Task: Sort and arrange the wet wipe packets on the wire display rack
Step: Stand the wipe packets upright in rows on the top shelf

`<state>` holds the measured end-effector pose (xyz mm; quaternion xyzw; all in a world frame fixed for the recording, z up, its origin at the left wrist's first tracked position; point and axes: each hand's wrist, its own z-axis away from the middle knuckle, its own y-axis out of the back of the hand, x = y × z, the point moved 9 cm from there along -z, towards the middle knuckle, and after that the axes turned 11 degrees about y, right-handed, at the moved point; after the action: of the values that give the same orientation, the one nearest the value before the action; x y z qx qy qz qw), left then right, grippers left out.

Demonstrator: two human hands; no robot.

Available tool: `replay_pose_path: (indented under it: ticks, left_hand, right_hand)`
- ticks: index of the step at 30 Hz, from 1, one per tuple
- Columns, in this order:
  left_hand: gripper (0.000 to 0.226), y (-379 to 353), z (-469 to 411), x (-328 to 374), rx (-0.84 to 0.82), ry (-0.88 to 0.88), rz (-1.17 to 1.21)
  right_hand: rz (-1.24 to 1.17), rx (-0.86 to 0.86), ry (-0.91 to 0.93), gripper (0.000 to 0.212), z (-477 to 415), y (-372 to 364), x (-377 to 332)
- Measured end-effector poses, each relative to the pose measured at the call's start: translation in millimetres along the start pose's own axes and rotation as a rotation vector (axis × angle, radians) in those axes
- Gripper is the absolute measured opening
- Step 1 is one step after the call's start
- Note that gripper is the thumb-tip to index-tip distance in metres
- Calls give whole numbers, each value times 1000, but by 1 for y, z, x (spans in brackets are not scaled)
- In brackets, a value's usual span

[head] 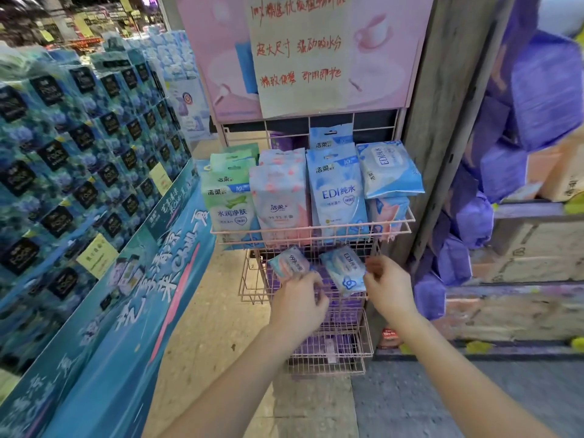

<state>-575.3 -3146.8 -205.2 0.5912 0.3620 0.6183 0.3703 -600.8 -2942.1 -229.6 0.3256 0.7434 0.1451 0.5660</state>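
Both hands are down in front of the pink wire display rack, just under its top basket. The left hand pinches a small pink-and-white wet wipe packet by its lower edge. The right hand grips the side of a blue packet, fingers closed on it. Above them, in the top basket, green packets, pink ones and tall blue ones stand in rows, with one blue pack lying tilted at the right end.
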Motion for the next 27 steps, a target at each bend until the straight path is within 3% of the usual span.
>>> replay_pose_path:
  ticks: [5,10,14,20,24,27]
  left_hand:
    - [40,-15,-25,-24,-18,194,-97]
    - [67,-30,-49,-54,-71,453,-126]
    - [68,-37,-56,-69,-54,508,-87]
    - [57,-21,-56,-82,51,383,-36]
    - [54,3,-60,-89,117,292,332]
    - [48,20,-66,-96,79,339,577]
  right_hand:
    - [120,-227,-99,44,-26,-38,26]
    - [258,-507,-229,97,-24,-83,44]
    - [315,-422,-227,88,-28,-84,48]
    - [207,-328,-66,72,-36,-80,29]
    - [-14,-230,47,58,-40,-69,-5]
    - [-49,-285,68,48,-35,-71,-33]
